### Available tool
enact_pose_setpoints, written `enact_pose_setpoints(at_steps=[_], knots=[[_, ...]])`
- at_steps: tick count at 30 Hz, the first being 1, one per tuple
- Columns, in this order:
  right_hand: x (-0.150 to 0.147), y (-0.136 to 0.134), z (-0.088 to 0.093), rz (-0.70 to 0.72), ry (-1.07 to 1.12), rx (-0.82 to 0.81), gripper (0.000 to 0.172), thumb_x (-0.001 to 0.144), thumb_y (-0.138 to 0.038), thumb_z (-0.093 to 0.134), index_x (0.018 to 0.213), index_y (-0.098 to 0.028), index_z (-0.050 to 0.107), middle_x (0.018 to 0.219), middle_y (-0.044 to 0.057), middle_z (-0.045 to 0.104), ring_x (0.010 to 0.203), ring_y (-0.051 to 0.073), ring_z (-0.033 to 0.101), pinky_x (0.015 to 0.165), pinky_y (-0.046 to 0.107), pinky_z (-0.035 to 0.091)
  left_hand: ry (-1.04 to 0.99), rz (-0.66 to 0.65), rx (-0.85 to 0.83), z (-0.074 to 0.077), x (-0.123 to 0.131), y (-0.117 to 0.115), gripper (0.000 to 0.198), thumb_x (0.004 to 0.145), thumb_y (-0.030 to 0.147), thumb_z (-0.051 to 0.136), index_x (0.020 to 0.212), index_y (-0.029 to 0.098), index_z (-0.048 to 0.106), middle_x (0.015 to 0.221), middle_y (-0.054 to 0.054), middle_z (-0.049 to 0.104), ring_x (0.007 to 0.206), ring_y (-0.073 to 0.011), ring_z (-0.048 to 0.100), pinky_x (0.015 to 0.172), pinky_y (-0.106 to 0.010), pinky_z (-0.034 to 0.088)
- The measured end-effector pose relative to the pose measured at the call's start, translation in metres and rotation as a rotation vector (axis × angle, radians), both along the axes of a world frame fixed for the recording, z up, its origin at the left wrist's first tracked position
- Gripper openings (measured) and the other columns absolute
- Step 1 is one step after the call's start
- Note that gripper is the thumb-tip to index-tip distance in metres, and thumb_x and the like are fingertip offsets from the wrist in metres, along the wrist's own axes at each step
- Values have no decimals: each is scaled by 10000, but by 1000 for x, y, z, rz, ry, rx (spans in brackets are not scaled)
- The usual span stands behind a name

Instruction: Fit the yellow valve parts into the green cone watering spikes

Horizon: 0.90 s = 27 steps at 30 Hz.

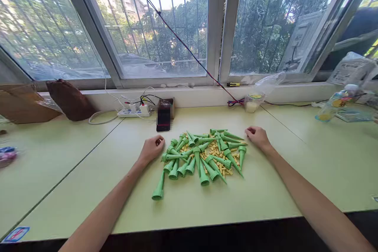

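A pile of green plastic cone-shaped spikes [203, 174] with ribbed collars lies on the table, mixed with small yellow plug-like pieces [217, 150]. One green spike [158, 189] rests apart at the pile's front left, its wide end toward me. My left hand [152, 148] is at the left of the heap, fingers curled in loosely, with nothing seen in them. On the opposite side, my right hand [258, 137] rests on the tabletop near the pile's right edge. Its fingers are also curled, and no object shows in them.
Behind the pile, a dark phone [163, 120] leans on a small box. A power strip [134, 112] with cables stands left of it. A bagged jar [251, 104] and a plastic bottle [333, 104] are at the back right. Brown cardboard [22, 104] lies far left on the pale table [236, 201].
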State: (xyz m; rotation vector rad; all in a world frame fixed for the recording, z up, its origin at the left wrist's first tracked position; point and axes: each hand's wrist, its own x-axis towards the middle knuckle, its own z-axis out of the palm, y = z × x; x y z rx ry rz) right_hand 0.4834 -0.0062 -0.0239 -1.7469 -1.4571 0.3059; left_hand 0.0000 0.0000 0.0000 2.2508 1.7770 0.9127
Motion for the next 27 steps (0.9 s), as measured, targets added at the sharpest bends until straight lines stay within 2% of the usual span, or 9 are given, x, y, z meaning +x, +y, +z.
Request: enact_pose_setpoints(at_steps=[27], knots=[[3, 0, -6, 65, 14, 10, 271, 719, -404, 537, 691, -172, 674, 576, 51, 693, 522, 190, 634, 601, 290, 470, 25, -2, -10, 1, 3, -1, 284, 789, 402, 482, 766, 187, 666, 625, -10, 642, 586, -163, 569, 612, -264, 417]])
